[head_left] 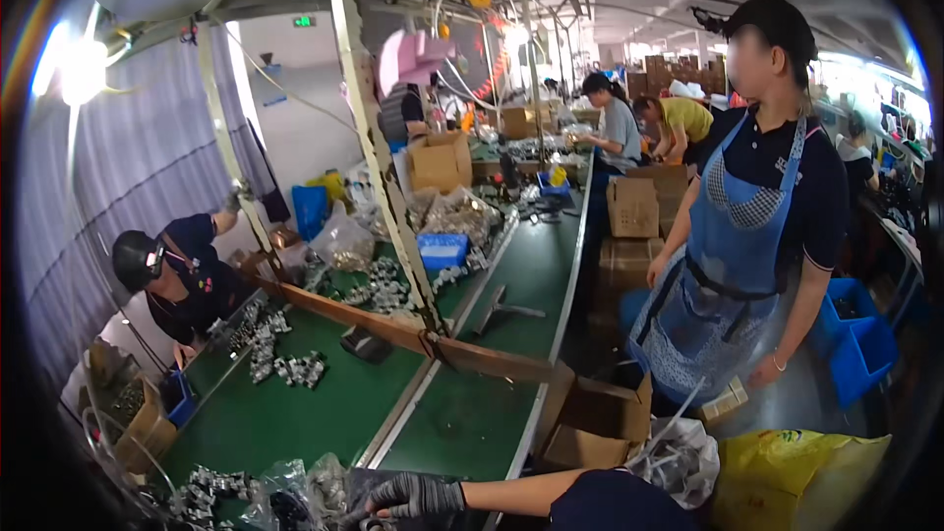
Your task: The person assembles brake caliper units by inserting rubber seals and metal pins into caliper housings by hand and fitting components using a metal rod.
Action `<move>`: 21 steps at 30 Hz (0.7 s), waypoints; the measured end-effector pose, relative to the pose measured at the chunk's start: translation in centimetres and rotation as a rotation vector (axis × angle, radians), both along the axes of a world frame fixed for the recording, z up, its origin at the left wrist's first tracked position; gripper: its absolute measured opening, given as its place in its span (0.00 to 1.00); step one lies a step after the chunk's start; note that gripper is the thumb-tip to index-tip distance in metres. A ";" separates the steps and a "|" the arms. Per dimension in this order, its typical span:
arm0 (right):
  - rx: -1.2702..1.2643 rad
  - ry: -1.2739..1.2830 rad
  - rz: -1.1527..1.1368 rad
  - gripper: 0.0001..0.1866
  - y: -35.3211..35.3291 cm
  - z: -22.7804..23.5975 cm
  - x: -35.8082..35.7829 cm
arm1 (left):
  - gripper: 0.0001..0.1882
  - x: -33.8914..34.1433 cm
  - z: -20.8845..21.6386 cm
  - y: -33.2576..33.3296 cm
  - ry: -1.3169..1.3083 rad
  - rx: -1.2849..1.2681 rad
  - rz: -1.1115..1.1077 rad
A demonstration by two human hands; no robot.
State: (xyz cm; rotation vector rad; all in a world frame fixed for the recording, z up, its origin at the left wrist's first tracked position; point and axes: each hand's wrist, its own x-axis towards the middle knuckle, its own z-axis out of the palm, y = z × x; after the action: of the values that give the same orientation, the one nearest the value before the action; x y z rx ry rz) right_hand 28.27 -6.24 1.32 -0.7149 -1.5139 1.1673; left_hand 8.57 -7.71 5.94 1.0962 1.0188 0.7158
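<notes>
My right hand (418,498) reaches in from the lower edge, in a grey glove with bare fingertips, under a navy sleeve. Its fingers bend down together over the near end of the green worktable (457,438), by a dark plastic sheet or bag. What they hold is too small and partly hidden to make out. Beside it, to the left, are clear plastic bags (324,482) and a heap of small silvery metal parts (206,492). My left hand is not in view.
A wooden board (492,359) crosses the table at a metal post (379,157). An open cardboard box (595,423) and a yellow bag (787,482) stand at right. One person in a blue apron (723,236) stands there; another leans in at left (192,265).
</notes>
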 end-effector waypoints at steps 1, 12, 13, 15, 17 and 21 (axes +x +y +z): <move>0.002 -0.022 -0.005 0.12 0.1 0.9 0.7 | 0.17 0.6 0.2 0.3 -0.026 0.094 -0.024; -0.072 0.220 -0.201 0.12 -1.8 -1.6 -0.6 | 0.20 1.9 0.9 -0.2 0.049 0.127 0.050; -0.008 0.151 -0.256 0.12 -2.1 -1.2 -0.5 | 0.19 2.0 1.0 -0.6 0.036 0.117 0.071; 0.030 0.092 -0.292 0.12 -2.8 -0.6 -0.5 | 0.19 2.1 1.3 -1.0 0.026 0.103 0.091; 0.075 0.031 -0.329 0.11 -3.2 0.1 -0.6 | 0.18 1.9 1.5 -1.1 0.066 0.063 0.057; -0.075 -0.025 -0.400 0.11 -3.3 1.0 -0.3 | 0.17 2.1 1.2 -0.8 0.097 0.154 0.012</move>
State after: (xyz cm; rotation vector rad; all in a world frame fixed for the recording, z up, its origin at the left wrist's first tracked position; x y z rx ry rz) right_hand 27.93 -9.54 2.37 -1.0318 -1.2760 0.9158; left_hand 10.71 -8.47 7.19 1.2692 1.0665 0.7666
